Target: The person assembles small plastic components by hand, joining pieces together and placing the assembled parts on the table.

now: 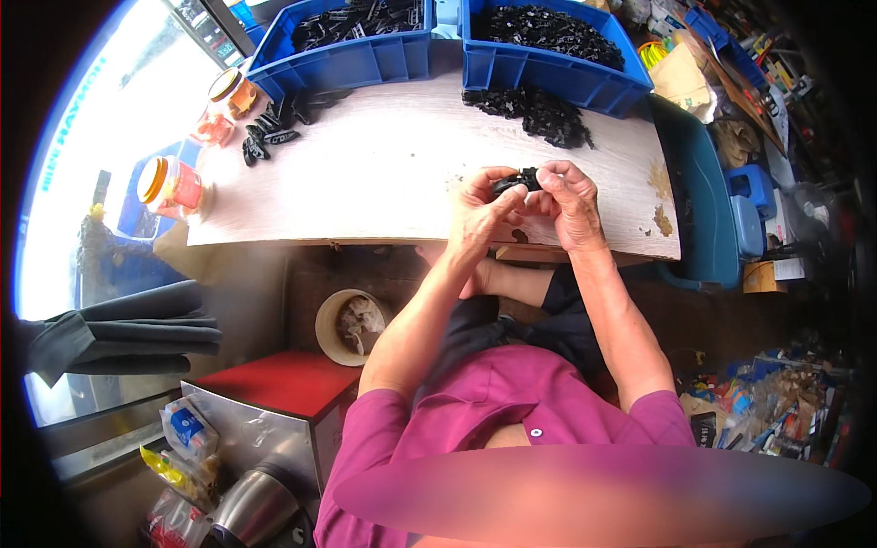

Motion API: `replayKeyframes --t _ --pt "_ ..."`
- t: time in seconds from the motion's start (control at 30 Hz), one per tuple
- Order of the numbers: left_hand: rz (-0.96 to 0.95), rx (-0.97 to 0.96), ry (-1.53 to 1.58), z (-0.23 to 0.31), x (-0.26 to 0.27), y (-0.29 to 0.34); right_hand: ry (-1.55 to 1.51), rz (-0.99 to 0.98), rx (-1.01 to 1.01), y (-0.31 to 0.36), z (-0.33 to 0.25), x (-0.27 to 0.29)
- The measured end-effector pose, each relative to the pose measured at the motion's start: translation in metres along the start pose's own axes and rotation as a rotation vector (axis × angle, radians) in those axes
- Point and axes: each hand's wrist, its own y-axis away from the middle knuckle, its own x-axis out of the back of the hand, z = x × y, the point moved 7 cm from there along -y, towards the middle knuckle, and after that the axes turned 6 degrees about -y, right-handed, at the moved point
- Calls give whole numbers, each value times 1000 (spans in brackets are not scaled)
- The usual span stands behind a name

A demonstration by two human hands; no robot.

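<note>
Above the near edge of the table, my left hand (481, 203) and my right hand (574, 203) meet around a small black plastic part (514, 182). The left thumb and fingers grip its left end. Fingertips of the right hand pinch at its right end; whether they hold a second, smaller piece there I cannot make out. Beyond my hands lies a loose heap of small black pieces (548, 119). At the table's far left, several longer black parts (269, 128) are scattered.
Two blue bins, the left (343, 62) and right (557, 75), hold black parts at the table's (356, 173) far side. Jars with orange lids (164, 183) stand at its left edge. A teal tub (703, 192) is on the right; a whitish bucket (331, 321) sits below.
</note>
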Motion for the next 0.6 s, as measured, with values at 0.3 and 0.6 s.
replayKeyframes --t 0.3,0.6 --pt "-87 110 -35 1 -8 -1 78 -53 -86 2 1 3" --pt "-4 160 -50 4 -4 -5 115 -50 -115 -3 6 4"
